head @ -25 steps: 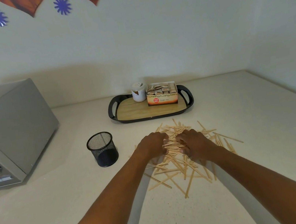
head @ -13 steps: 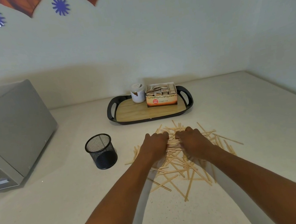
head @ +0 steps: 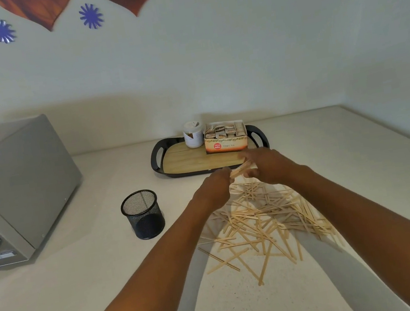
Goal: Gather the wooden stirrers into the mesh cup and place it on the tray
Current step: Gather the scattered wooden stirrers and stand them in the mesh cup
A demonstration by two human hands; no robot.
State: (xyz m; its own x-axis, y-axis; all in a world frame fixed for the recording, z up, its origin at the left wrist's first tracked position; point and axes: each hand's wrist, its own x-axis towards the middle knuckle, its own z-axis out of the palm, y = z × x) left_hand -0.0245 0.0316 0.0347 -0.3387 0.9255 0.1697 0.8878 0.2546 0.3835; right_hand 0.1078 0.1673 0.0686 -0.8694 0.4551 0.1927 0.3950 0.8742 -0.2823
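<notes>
A small bundle of pale wooden stirrers (head: pixel 240 169) is held between the two hands above the counter. The left hand (head: pixel 214 188) is closed around the near end of the bundle, and the right hand (head: pixel 269 165) is curled around the far end, its fingers blurred. The bundle is tilted, with its right end higher, and is seen just in front of the near rim of the tray.

Beneath and behind the hands, a loose scattered pile of flat wooden stirrers (head: pixel 266 215) is spread on the speckled off-white countertop (head: pixel 247 303), with a few single sticks lying apart toward the near edge of the pile.

The black wire-mesh cup (head: pixel 143 213) is set upright on the counter, to the left of the pile and apart from it; no stirrers are seen in it.

The black oval tray with a wooden inlay (head: pixel 191 161) is placed near the wall, beyond the hands. On its far side a small white jar (head: pixel 192 134) and an open orange-and-white box of tea sachets (head: pixel 225 137) are stood side by side.

A grey metal countertop oven (head: pixel 16 183) is seen at the left.
</notes>
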